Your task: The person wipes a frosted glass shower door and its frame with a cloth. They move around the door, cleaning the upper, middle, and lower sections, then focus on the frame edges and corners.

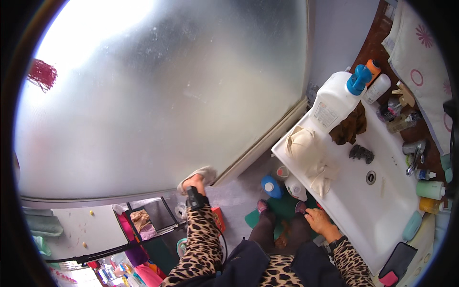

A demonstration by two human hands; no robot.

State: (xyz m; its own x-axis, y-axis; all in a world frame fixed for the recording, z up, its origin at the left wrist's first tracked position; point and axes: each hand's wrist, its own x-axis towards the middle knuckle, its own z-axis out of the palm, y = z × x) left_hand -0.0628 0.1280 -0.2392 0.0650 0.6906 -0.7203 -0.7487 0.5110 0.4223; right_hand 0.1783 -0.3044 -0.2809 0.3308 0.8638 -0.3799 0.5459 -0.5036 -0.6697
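Note:
My left hand (193, 183) is closed on a whitish cloth (206, 174), pressed to the lower edge of a frosted glass panel (191, 110). Part of the cloth is hidden by the fingers. My right hand (320, 222) hangs beside the near side of a white sink (344, 210), over my knee, its fingers loosely apart and holding nothing I can see. A cream cloth (303, 146) drapes over the sink's rim. Inside lie a brown cloth (351, 125) and a dark grey scrubber (361, 153).
A large white jug with a blue cap (334, 103) stands at the sink's far corner. Bottles (430, 190) and a faucet (416, 155) line its right side. On the floor are a blue bottle (271, 187) and a white jug (295, 189). A rack (158, 215) stands at left.

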